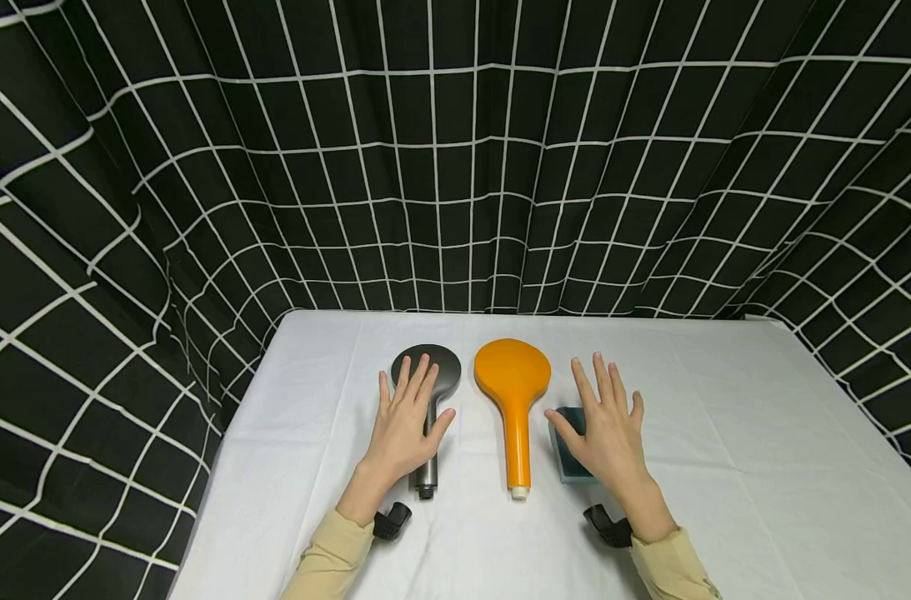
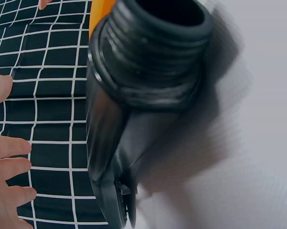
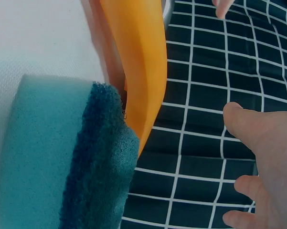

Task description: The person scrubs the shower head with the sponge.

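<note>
The orange shower head (image 1: 513, 375) is lying on a white-covered table (image 1: 763, 417), between the two hands, its handle pointing toward the person. To its left, a slightly smaller gray shower head (image 1: 447, 367) is lying with its handle pointing the same way, partly hidden beneath the left hand (image 1: 406, 425). That hand is hovering above it with fingers spread, and the left wrist view is showing a gap between the two. The right hand (image 1: 611, 429) is also hovering with fingers spread, partly covering a blue-green sponge (image 1: 575, 471); the right wrist view is showing them apart. The sponge is sitting just right of the orange handle, its darker layer facing up. A white tip (image 1: 518, 493) is ending the orange handle, and a black threaded end (image 1: 425, 492) is finishing the gray one.
</note>
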Available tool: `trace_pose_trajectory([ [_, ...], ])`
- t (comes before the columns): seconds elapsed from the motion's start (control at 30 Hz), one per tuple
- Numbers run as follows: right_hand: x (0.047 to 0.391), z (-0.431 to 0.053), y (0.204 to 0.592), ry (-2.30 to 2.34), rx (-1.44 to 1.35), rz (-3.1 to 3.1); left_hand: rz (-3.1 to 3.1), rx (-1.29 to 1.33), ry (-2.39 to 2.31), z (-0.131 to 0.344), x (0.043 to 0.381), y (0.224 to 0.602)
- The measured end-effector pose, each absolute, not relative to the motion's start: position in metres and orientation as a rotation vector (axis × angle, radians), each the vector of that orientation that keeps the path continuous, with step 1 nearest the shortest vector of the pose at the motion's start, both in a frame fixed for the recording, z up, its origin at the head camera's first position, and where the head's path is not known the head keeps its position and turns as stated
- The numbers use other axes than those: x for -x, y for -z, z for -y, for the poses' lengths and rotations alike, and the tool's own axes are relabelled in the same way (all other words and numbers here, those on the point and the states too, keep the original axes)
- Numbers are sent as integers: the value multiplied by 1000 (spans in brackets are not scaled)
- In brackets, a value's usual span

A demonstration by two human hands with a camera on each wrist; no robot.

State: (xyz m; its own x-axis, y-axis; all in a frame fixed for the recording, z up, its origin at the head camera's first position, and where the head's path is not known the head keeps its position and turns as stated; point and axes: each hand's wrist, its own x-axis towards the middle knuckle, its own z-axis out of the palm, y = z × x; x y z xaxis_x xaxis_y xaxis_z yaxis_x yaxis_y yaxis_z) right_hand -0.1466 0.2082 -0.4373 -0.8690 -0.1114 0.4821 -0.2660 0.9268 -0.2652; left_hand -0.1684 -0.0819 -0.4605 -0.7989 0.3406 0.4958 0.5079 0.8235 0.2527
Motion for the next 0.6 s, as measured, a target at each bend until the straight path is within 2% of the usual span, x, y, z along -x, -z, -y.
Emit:
trace_pose_trajectory([
  [0.6,125,-205,425,-425,-189,2852,2392,711,941,63,158,450],
])
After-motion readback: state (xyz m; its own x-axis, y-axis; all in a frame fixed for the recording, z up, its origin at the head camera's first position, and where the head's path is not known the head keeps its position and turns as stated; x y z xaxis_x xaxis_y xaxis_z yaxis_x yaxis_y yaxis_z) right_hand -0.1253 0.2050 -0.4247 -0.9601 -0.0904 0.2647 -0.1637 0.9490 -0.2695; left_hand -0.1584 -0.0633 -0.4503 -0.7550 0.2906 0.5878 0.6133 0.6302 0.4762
